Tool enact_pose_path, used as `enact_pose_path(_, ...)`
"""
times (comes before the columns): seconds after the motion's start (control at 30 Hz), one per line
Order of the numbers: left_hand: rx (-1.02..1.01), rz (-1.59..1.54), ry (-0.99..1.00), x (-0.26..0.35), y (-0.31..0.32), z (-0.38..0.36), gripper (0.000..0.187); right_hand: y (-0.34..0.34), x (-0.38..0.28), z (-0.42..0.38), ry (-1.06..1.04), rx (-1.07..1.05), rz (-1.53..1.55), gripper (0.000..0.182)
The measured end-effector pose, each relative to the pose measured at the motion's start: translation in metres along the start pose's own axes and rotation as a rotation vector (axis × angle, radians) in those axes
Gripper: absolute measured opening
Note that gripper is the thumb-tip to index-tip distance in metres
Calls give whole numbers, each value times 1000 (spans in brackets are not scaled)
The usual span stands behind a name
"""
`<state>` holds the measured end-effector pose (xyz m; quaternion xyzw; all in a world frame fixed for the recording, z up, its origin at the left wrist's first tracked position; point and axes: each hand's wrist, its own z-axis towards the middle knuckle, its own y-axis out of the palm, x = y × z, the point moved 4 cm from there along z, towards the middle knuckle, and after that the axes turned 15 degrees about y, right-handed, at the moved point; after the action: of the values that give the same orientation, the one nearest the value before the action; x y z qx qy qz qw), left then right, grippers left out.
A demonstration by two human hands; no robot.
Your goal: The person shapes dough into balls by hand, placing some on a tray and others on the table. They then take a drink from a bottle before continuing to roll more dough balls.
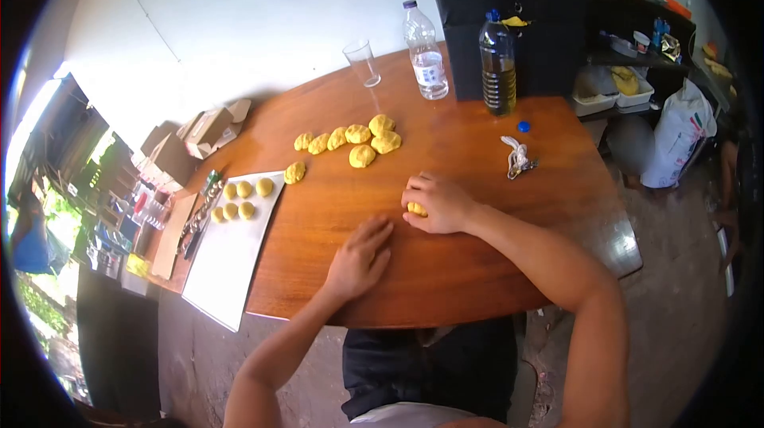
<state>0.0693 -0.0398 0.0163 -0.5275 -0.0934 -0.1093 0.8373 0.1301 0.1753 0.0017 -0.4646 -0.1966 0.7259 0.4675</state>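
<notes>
My right hand (438, 204) is cupped over a yellow dough ball (416, 209) on the wooden table (334, 229), its fingers curled round the far side so that only part of the ball shows. To the left, my left hand (362, 261) lies flat on the table with fingers stretched out and holds nothing. Several rough yellow dough lumps (357, 134) sit in a loose cluster beyond my hands, with one lump (294, 172) beside the tray's corner. Smooth round dough balls (245, 211) stand in two rows on a white tray (227, 269) at the left.
At the back stand a drinking glass (363, 64), a clear bottle (428, 62) and an oil bottle (499, 70). A blue cap (523, 126) and a white cord (517, 159) lie at the right. Cardboard boxes (208, 132) are at the far left. The white tray overhangs the table's front edge.
</notes>
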Motion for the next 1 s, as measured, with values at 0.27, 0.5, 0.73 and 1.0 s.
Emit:
enact_pose_path(0.27, -51, 44, -93, 4, -35, -51, 49, -2, 1, 2, 57, -70, 71, 18)
enact_pose_path(0.5, 41, 11, 66, 0, 17, 24, 42, -6, -4, -1, 11, -10, 37, 18)
enact_pose_path(0.73, -5, 103, 22, 36, -21, -46, 43, -5, -3, 0, 28, -46, 42, 16)
enact_pose_path(1.0, 63, 71, 18, -24, 14, 24, 40, -2, -1, 0, 31, -21, 33, 16)
